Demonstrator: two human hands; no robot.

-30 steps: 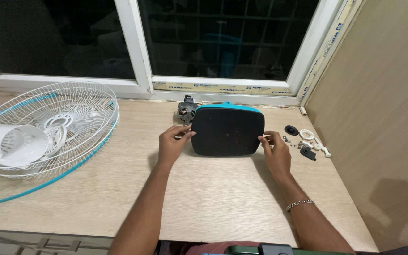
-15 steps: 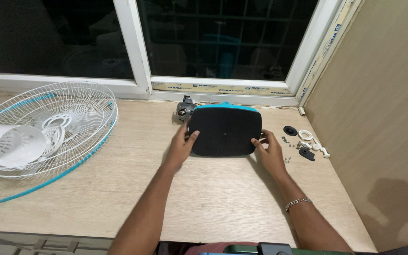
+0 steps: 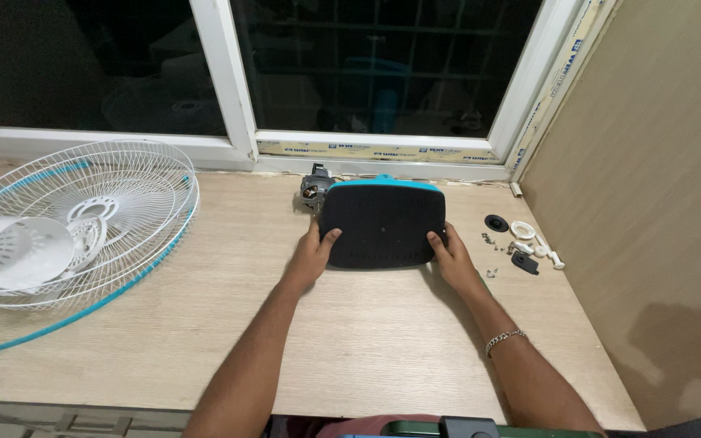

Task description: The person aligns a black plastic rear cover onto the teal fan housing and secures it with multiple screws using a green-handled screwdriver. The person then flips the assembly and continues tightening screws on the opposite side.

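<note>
A black rounded-rectangle fan base (image 3: 381, 225) with a teal rim stands tilted up on the wooden table (image 3: 342, 341), its flat underside facing me. My left hand (image 3: 312, 255) grips its lower left edge, thumb on the black face. My right hand (image 3: 448, 257) grips the lower right corner the same way. A small metal motor (image 3: 315, 189) sits just behind the base's upper left corner.
A white wire fan guard (image 3: 115, 207) with a teal rim lies at the left, with a white cone-shaped housing (image 3: 14, 251) on it. Small loose parts (image 3: 521, 243), black and white knobs, a ring and screws, lie right of the base. A window frame (image 3: 229, 154) borders the back, a brown wall (image 3: 651, 203) the right.
Both hands slid down from the base's side edges to its lower corners. The base shifted slightly left and away from me.
</note>
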